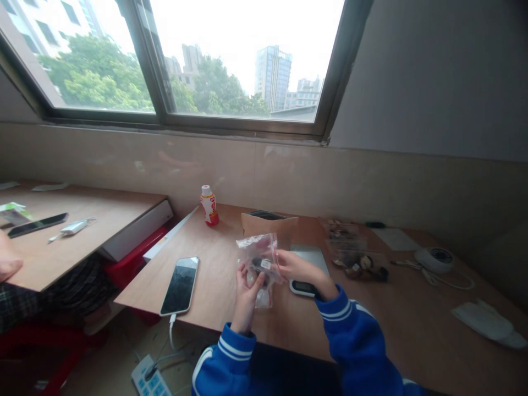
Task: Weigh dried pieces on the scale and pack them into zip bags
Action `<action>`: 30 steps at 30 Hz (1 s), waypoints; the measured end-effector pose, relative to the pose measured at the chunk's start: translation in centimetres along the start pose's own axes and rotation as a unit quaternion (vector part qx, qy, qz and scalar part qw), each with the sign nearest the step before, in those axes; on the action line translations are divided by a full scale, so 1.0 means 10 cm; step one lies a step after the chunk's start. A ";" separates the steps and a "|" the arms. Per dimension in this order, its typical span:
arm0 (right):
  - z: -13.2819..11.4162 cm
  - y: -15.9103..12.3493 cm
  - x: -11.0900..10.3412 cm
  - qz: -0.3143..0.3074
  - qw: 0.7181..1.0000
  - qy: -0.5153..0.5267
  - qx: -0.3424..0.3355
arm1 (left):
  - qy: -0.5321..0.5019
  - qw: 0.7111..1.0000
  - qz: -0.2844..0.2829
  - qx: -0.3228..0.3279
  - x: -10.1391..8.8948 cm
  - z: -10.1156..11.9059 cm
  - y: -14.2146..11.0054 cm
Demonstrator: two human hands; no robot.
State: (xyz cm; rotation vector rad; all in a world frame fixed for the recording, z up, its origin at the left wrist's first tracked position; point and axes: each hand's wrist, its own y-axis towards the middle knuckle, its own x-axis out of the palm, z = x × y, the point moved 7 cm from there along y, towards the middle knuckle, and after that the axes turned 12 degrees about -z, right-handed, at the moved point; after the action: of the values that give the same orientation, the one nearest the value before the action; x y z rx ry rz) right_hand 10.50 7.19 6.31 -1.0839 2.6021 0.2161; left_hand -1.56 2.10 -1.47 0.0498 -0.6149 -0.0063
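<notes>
A clear zip bag (256, 245) with a red strip along its edge is held up over the table. Dark things (259, 265) and a small white label show at its lower part, too blurred to name. My left hand (247, 287) pinches the bag from below with thumb and fingers. At the bag's right edge is my right hand (297, 267), its fingers closed on the plastic and partly hidden by it. More clear plastic (264, 298) hangs under the left fingers; whether it is a second bag I cannot tell. Behind stands an open brown paper pouch (270, 224).
A scale (304, 288) lies under my right wrist. Left are a charging phone (180, 286) and a drink bottle (209, 206). Bags of parts (357, 263), a white corded device (434, 259) and a white cloth (489, 323) lie right. Another person's hand (9, 264) rests on the neighbouring table.
</notes>
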 end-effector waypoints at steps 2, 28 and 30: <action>0.09 0.02 0.07 -0.009 1.000 -0.003 -0.003 | 0.034 0.999 0.036 -0.004 -0.09 -0.07 0.01; 0.34 0.11 0.29 0.074 0.953 0.294 0.022 | 0.150 0.988 0.025 0.024 -0.13 0.12 0.09; 0.41 0.09 0.23 0.111 0.940 0.321 0.027 | 0.119 0.992 0.025 0.019 -0.13 0.07 0.13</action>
State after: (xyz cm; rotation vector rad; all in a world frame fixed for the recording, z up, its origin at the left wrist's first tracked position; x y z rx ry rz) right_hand 9.27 7.29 1.68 -0.9537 3.2871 -0.1992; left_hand -3.04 3.36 -1.62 0.0716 -0.3778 0.0597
